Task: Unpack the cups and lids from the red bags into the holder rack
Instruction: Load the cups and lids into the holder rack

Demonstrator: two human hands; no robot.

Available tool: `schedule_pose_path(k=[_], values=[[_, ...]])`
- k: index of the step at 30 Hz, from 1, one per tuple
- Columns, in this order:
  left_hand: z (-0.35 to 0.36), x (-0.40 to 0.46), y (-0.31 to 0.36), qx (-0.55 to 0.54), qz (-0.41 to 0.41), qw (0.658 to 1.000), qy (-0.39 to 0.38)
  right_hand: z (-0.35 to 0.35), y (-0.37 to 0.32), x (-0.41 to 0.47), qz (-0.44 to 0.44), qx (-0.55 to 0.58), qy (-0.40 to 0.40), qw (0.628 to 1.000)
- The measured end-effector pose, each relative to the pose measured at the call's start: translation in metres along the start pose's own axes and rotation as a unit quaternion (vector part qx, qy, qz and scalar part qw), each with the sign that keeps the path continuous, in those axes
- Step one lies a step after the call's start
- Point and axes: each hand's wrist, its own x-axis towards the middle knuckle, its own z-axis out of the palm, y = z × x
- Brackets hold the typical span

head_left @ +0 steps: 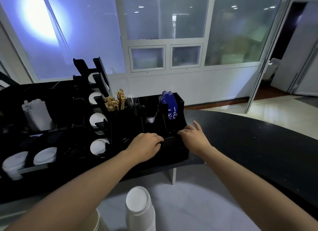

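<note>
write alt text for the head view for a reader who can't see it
Both bare hands, left hand and right hand, reach into the front of a black plastic holder rack on a dark counter; a stack of white paper cups stands below.

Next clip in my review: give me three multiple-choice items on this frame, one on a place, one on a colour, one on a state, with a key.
1. Where is the stack of white cups?
A. bottom centre, below the counter edge
B. on the rack's top shelf
C. in the right hand

2. What colour are the sleeves in the holder rack?
A. red
B. blue
C. green

3. How is the right hand?
A. clenched in a fist
B. holding a lid
C. fingers spread at the rack's front

Key: A, cups stand low in frame; B, plainly blue; C, fingers extended, nothing visibly held.
</note>
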Motion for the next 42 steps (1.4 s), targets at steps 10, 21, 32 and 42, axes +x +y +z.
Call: schedule_pose_path(k=[10, 21, 32, 42], values=[[-0.045, -0.097, 0.017, -0.149, -0.052, 0.980, 0.122, -0.054, -0.089, -0.063, 0.009, 0.177, 0.121, 0.977], [-0.008, -0.221, 0.042, -0.330, -0.108, 0.917, 0.194, -0.011, -0.207, -0.168, 0.105, 0.524, -0.100, 0.840], [0.077, -0.279, 0.065, -0.301, -0.213, 0.914, 0.172, 0.032, -0.239, -0.172, 0.218, 0.571, 0.006, 0.791], [0.085, -0.211, 0.090, -0.399, -0.294, 0.868, -0.020, 0.003, -0.164, -0.159, 0.193, 0.738, -0.060, 0.643]])
